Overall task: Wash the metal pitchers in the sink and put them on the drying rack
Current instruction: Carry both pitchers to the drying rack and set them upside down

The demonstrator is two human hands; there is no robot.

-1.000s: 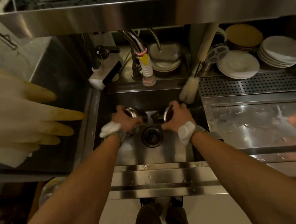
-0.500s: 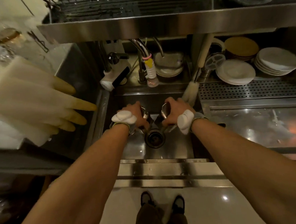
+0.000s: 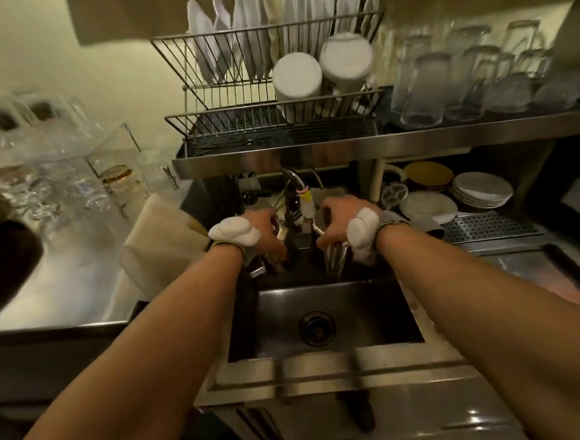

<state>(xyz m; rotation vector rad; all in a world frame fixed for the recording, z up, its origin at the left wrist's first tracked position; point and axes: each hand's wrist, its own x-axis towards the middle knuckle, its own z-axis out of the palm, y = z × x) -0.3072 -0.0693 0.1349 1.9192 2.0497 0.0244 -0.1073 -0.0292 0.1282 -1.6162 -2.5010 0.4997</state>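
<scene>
Pitchers [image 3: 332,251] now lifted above sink [image 3: 339,305]

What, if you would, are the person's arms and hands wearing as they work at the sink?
Both forearms are bare, with no sleeves. Each wrist carries a dark band with a yellowish-green edge, and a lumpy white padded piece sits on it: one behind the left hand, one behind the right hand. The hands themselves are ungloved. No cables or markings are visible.

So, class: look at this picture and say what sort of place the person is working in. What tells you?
Probably a café or restaurant dishwashing station. A steel sink sits under a steel shelf holding a wire drying rack of plates and rows of upturned glasses, with more plates stacked below.
</scene>
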